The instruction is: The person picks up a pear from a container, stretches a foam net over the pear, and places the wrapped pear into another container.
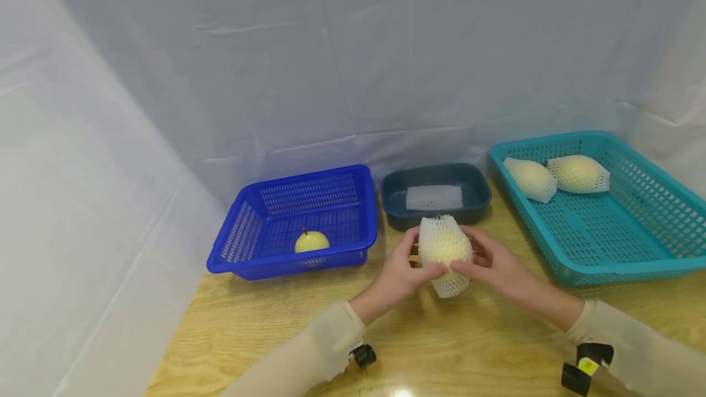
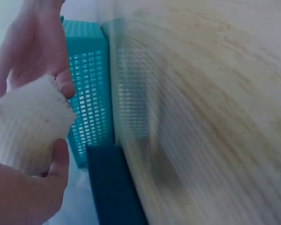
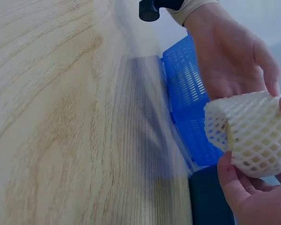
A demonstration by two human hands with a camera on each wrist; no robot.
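A pale yellow pear in a white foam net sleeve [image 1: 445,247] is held up between both hands, over the table just in front of the small dark bin. My left hand [image 1: 394,277] grips it from the left, thumb across the near side. On the other side my right hand [image 1: 502,268] grips it too, its thumb tip close to the left thumb. The net [image 3: 260,133] covers most of the fruit in the right wrist view, with its loose end flaring open past the pear. In the left wrist view the netted pear [image 2: 30,124] sits between the two hands.
A blue basket [image 1: 292,257] at left holds one bare yellow pear [image 1: 312,241]. The dark teal bin [image 1: 436,220] at the back contains flat white foam netting [image 1: 434,198]. In the turquoise basket [image 1: 579,271] at right lie two netted pears [image 1: 579,173]. White sheeting [image 1: 353,60] stands behind the wooden table [image 1: 441,348].
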